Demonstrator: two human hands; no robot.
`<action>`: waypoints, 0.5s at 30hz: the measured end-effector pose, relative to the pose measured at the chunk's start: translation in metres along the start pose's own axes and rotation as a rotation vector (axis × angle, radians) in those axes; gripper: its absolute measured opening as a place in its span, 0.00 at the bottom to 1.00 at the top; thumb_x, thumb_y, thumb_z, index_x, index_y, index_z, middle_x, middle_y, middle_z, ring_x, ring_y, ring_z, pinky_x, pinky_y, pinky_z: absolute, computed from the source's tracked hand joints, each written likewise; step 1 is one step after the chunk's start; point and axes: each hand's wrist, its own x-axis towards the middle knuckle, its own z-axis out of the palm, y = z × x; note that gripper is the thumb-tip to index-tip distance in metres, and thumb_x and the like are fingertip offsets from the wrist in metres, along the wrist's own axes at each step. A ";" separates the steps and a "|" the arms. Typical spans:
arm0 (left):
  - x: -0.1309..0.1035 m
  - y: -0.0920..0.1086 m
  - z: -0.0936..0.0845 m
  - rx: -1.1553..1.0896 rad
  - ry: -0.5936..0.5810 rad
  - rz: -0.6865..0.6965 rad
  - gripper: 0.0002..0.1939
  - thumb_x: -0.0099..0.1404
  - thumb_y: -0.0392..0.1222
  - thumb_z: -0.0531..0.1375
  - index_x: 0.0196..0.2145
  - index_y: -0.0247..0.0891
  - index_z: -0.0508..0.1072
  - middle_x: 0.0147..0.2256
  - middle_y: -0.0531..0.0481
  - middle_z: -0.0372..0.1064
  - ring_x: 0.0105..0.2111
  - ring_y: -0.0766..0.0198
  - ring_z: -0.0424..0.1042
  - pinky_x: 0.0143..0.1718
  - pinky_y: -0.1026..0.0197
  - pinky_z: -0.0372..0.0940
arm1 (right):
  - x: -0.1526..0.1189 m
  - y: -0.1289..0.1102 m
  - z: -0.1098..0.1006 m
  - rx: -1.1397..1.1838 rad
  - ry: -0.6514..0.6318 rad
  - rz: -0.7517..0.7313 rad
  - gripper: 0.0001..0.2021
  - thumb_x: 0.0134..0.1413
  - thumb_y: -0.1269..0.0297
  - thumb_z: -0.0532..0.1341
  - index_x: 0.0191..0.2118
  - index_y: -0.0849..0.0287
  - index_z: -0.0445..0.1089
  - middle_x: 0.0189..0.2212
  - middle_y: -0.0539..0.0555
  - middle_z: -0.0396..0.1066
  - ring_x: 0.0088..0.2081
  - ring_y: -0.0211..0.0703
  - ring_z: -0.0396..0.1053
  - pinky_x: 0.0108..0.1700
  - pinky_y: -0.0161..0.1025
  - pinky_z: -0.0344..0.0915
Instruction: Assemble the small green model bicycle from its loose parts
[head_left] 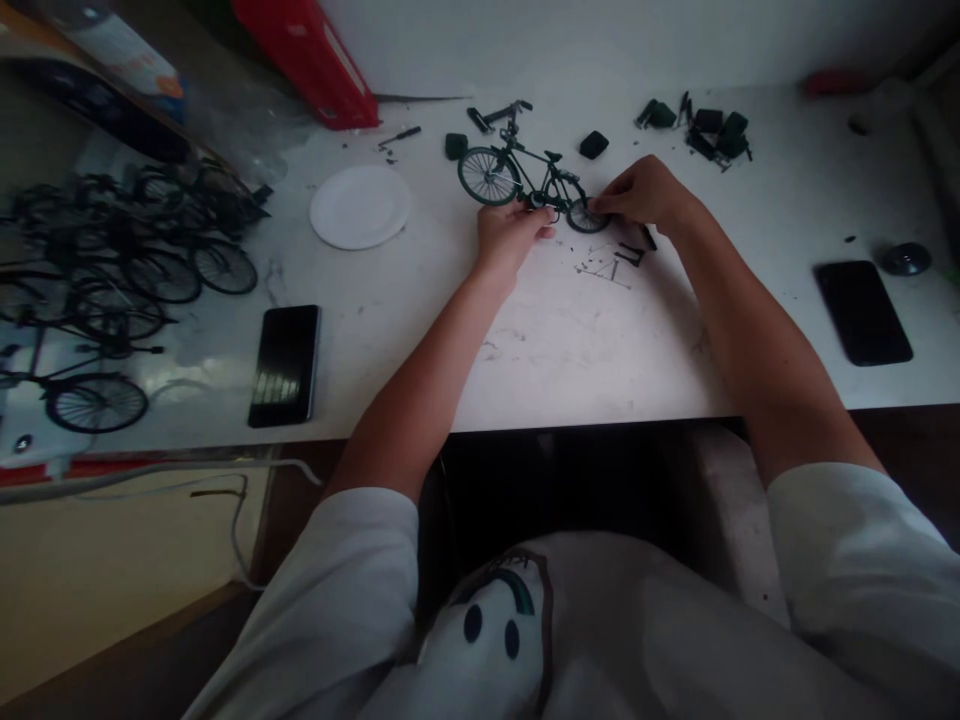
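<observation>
A dark green model bicycle (534,172) is held upright over the white table, its front wheel to the left. My left hand (511,232) grips it low near the pedals, fingers closed around the bottom of the frame. My right hand (637,196) pinches at the rear wheel (587,215); whether a small part sits between those fingertips is hidden. Just below lie thin metal stand pieces (606,270) and a small black part (630,254). Small dark green blocks (594,145) rest behind the bicycle.
Several model bicycles (105,295) crowd the left side. Near them are a white plate (361,207) and a phone (285,365). A second phone (864,312) lies at right, with loose dark parts (718,135) at the back. A red box (311,65) stands behind.
</observation>
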 end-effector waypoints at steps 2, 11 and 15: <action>0.000 0.001 0.000 0.003 0.011 -0.014 0.12 0.68 0.27 0.69 0.29 0.41 0.79 0.33 0.53 0.83 0.33 0.70 0.80 0.43 0.65 0.77 | 0.001 0.000 0.001 0.002 0.005 -0.007 0.12 0.62 0.59 0.81 0.32 0.54 0.82 0.23 0.47 0.66 0.30 0.39 0.60 0.49 0.49 0.74; -0.005 0.006 0.002 0.024 0.027 -0.015 0.13 0.67 0.27 0.69 0.29 0.41 0.78 0.32 0.54 0.82 0.34 0.71 0.79 0.40 0.69 0.77 | -0.004 -0.006 0.005 0.041 0.027 0.003 0.12 0.62 0.65 0.79 0.30 0.53 0.80 0.21 0.46 0.66 0.30 0.39 0.60 0.46 0.47 0.70; -0.006 0.007 0.004 0.018 0.020 -0.013 0.15 0.68 0.25 0.67 0.28 0.42 0.78 0.32 0.55 0.82 0.33 0.71 0.79 0.39 0.68 0.76 | -0.005 -0.006 0.003 0.016 0.010 0.013 0.09 0.63 0.64 0.79 0.34 0.55 0.81 0.22 0.46 0.67 0.31 0.40 0.60 0.47 0.49 0.69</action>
